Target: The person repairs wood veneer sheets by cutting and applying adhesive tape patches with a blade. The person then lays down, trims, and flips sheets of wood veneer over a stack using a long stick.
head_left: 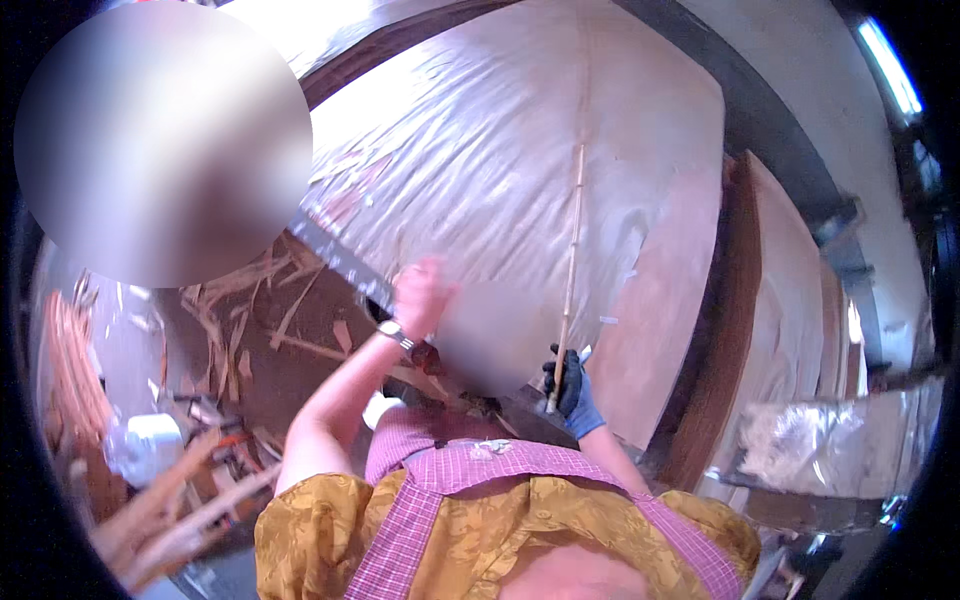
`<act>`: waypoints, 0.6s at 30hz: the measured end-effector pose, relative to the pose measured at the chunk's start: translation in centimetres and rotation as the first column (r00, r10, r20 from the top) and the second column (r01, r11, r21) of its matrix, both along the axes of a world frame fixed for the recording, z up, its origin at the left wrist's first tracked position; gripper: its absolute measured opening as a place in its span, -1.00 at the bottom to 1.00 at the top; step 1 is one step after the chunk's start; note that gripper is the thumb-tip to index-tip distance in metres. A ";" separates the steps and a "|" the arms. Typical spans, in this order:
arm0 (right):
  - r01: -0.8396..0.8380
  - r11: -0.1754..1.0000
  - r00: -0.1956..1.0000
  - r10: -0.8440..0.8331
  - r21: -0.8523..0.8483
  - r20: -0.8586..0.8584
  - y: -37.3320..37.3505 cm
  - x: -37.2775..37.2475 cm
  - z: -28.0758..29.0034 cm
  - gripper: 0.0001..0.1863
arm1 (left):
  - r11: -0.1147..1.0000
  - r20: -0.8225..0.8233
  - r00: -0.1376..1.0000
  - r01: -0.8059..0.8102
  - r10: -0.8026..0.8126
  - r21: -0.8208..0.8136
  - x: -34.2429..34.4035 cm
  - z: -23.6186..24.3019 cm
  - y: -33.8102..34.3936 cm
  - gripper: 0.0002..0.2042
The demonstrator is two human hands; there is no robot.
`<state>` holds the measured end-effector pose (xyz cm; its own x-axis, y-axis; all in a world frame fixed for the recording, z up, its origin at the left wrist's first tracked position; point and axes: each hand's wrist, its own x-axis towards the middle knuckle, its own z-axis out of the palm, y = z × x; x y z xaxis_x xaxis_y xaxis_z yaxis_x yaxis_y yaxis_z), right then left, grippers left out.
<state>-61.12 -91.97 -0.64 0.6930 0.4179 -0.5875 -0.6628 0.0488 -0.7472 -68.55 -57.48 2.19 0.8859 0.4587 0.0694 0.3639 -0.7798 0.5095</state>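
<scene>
1. Stick (574, 240): 2 o'clock from centre, over pale sheet (470, 160), pointing to 12.
2. Right hand (568, 386): gloved, gripping stick's lower end.
3. Left hand (424, 295): 9 o'clock, bare, blurred; can't tell if it holds anything.
4. Firm right grip, light stick pressure probably spares the wrinkled sheet.

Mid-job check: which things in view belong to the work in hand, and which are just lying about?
Apparently in use:
- bamboo stick, gripped in the gloved right hand
- pale, rippled wood-veneer sheet, with the bare left hand near its edge

Seemingly just lying about:
- wood scraps
- translucent plastic jug
- reddish wood strips, far left
</scene>
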 end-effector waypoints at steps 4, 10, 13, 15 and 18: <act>0.164 0.970 0.986 -0.166 -0.182 0.001 1.6 -2.1 -0.5 -0.55 | 0.808 -0.240 0.845 -0.316 0.478 0.497 4.6 -4.6 21.7 -0.50; 0.215 0.907 0.975 -0.178 -0.361 0.134 2.3 -7.5 -5.9 -0.58 | 0.691 -0.238 0.716 -0.443 0.656 0.571 4.4 -8.1 47.5 -0.27; 0.269 0.848 0.962 -0.260 -0.457 0.083 5.1 -11.3 -4.5 -0.63 | 0.785 -0.344 0.712 -0.491 0.612 0.379 7.5 -7.2 45.9 -0.28; 0.287 0.843 0.949 -0.314 -0.456 0.017 8.0 -13.2 -3.1 -0.67 | 0.828 -0.457 0.693 -0.427 0.558 0.363 6.2 -6.8 48.4 -0.29; 0.367 0.793 0.925 -0.367 -0.487 0.099 7.6 -15.1 -3.9 -0.79 | 0.878 -0.357 0.829 -0.291 0.430 0.380 8.4 -4.1 46.7 -0.48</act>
<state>-76.19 -84.35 -4.55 0.7353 -0.2087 -0.6448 -0.6701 -0.0813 -0.7378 -60.16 -10.80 -1.89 0.6344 0.7685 -0.0826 0.7716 -0.6361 0.0081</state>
